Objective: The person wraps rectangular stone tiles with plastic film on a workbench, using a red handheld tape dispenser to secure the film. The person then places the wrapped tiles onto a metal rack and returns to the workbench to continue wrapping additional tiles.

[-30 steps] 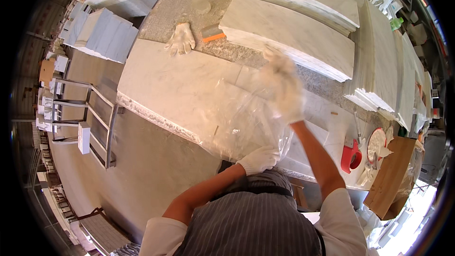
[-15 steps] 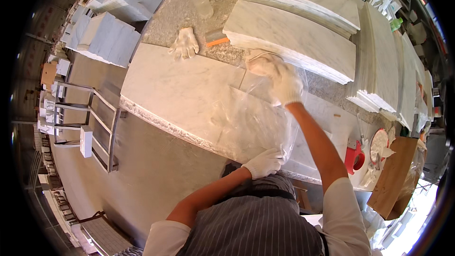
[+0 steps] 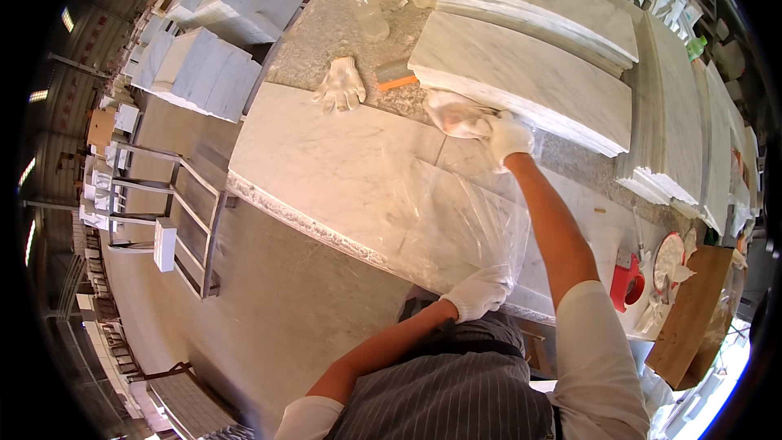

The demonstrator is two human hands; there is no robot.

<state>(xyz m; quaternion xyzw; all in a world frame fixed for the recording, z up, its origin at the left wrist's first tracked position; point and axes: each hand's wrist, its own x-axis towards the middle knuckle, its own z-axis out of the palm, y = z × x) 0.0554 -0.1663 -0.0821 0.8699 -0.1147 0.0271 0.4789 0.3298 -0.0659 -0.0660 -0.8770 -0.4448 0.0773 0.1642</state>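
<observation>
My right hand (image 3: 509, 138), in a white knitted glove, reaches to the far side of the worktop. Its fingers are closed at the right end of a crumpled whitish cloth (image 3: 458, 115), beside the front slab stack. At the near edge my left hand (image 3: 477, 293), also gloved, is closed on the bunched end of a clear plastic sheet (image 3: 468, 220). The sheet spreads between both hands over pale marble slabs (image 3: 326, 163). Where its far edge meets my right hand is hard to make out.
Stacked marble slabs (image 3: 521, 73) stand beyond the cloth. A spare glove (image 3: 340, 85), an orange-edged block (image 3: 396, 75) and a clear bottle (image 3: 369, 12) lie far left. At right are a red tool (image 3: 626, 281) and a cardboard box (image 3: 692, 318). A metal frame cart (image 3: 167, 212) stands left.
The view has shifted, moving the scene right and down. The cloth now lies more spread out to the left of my right hand. The plastic sheet looks more stretched and flatter.
</observation>
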